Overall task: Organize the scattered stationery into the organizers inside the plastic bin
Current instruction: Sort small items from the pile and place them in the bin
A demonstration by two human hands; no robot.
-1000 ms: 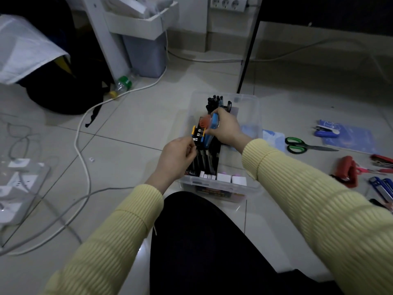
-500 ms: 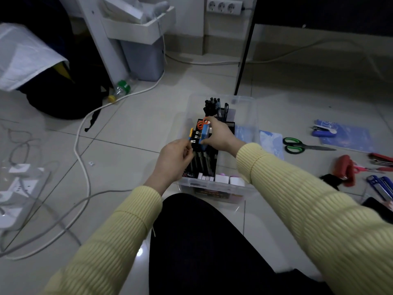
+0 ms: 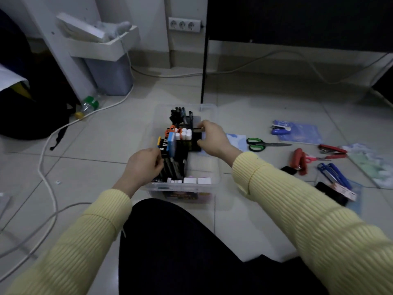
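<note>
At far left a white cable (image 3: 45,145) snakes over the floor tiles, with a green-capped bottle (image 3: 89,104) beyond it. I see the left hand (image 3: 144,167) at the near left corner of the clear plastic bin (image 3: 155,189), its fingers curled against the black organizer (image 3: 182,145) standing inside. I think they pinch its left wall, though the dim light hides the fingertips. A blue case (image 3: 171,142), orange scissor handles (image 3: 170,130) and white caps (image 3: 185,133) stand in its compartments, with dark pens (image 3: 179,113) behind. The right hand (image 3: 214,139) grips the organizer's right side, fingers curled over its edge. Right of the bin, green scissors (image 3: 257,144), a blue stapler (image 3: 280,129) and a red tool (image 3: 299,160) lie scattered on the floor.
</note>
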